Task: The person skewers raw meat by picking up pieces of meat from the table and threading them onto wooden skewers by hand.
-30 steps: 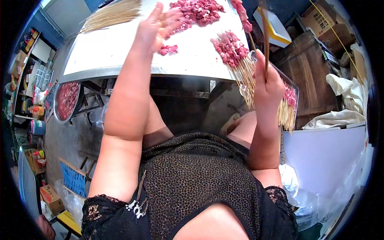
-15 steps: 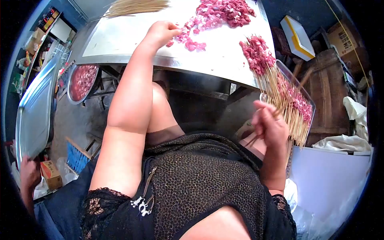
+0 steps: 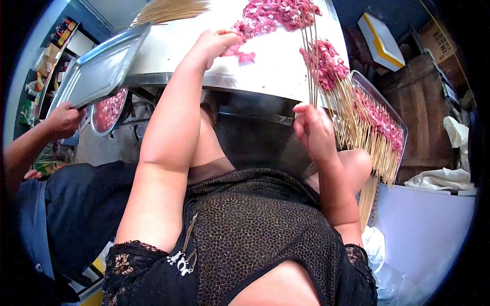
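My left hand [image 3: 217, 47] is at the front of the white table, its fingers closed on a small piece of raw meat [image 3: 233, 50]. Just beyond it lies a pile of cut raw meat [image 3: 278, 16]. My right hand [image 3: 317, 133] grips several thin skewers [image 3: 311, 71], which point up over the table edge with no meat visible on them. To the right of that hand, meat-loaded skewers [image 3: 329, 66] rest on the table corner. More of them lie in a metal tray [image 3: 404, 133].
A bundle of bare skewers [image 3: 176, 10] lies at the far left of the table [image 3: 270, 76]. On my left, another person's hand [image 3: 65, 120] holds a large metal tray [image 3: 97, 71]. A basin of meat [image 3: 109, 113] stands below. A white-and-yellow box [image 3: 382, 42] is at right.
My right hand has moved left and up, and its skewers now stand upright. My left hand has shifted slightly right onto the meat. The other person's tray has swung toward the table.
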### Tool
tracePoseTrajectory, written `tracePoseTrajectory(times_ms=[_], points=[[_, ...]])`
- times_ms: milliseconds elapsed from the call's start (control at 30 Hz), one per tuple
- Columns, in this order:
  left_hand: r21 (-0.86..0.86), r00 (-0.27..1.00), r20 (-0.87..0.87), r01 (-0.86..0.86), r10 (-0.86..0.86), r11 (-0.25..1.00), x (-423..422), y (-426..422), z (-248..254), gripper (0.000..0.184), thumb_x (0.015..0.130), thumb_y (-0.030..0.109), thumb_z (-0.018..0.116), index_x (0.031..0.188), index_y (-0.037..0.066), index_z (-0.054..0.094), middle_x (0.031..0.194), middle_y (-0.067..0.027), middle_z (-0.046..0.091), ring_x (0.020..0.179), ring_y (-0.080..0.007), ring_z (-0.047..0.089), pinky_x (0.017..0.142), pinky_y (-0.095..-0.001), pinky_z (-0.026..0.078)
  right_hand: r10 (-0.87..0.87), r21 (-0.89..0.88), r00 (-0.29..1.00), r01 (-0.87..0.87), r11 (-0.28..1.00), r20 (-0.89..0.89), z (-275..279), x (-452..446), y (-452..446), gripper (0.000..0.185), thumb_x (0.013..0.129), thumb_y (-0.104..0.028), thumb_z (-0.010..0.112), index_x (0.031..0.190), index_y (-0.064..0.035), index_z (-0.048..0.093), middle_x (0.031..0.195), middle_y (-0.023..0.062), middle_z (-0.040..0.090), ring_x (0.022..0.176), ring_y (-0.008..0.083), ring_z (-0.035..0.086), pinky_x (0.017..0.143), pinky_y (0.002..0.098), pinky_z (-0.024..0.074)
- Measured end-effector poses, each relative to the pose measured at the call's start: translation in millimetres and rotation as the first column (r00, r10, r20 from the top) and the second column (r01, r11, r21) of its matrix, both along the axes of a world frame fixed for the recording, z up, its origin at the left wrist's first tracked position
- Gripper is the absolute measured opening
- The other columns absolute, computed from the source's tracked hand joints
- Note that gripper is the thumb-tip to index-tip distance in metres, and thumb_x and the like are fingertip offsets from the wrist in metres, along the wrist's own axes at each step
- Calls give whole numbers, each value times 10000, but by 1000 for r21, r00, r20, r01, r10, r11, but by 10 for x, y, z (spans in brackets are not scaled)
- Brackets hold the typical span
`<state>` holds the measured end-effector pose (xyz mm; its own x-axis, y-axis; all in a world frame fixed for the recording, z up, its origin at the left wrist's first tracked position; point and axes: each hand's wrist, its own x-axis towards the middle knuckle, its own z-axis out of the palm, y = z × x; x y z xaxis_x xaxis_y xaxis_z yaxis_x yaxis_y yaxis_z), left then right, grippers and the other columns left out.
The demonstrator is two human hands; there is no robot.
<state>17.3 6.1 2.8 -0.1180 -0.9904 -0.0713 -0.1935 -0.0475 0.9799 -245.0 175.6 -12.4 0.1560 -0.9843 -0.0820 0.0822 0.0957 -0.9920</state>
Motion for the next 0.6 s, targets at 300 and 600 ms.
tracePoseTrajectory(times_ms=[300, 600], points=[[94, 858, -512, 4, 45, 996, -345, 53, 184, 261, 925, 109, 372, 1088, -68, 473, 1036, -256, 588, 940, -313, 616, 842, -390, 518, -32, -84, 999, 30, 996, -21, -389, -60, -263, 320, 954, -280, 411, 904, -11, 578, 600, -22, 479, 530, 44, 411, 478, 193, 323], [176, 749, -658, 56, 75, 983, -488, -53, 93, 281, 942, 169, 420, 1087, -56, 505, 1022, -251, 590, 952, -315, 607, 877, -434, 494, -108, -154, 989, 91, 984, -105, -525, -193, -281, 216, 908, -196, 511, 923, -5, 611, 633, -32, 493, 540, 43, 410, 496, 194, 325]])
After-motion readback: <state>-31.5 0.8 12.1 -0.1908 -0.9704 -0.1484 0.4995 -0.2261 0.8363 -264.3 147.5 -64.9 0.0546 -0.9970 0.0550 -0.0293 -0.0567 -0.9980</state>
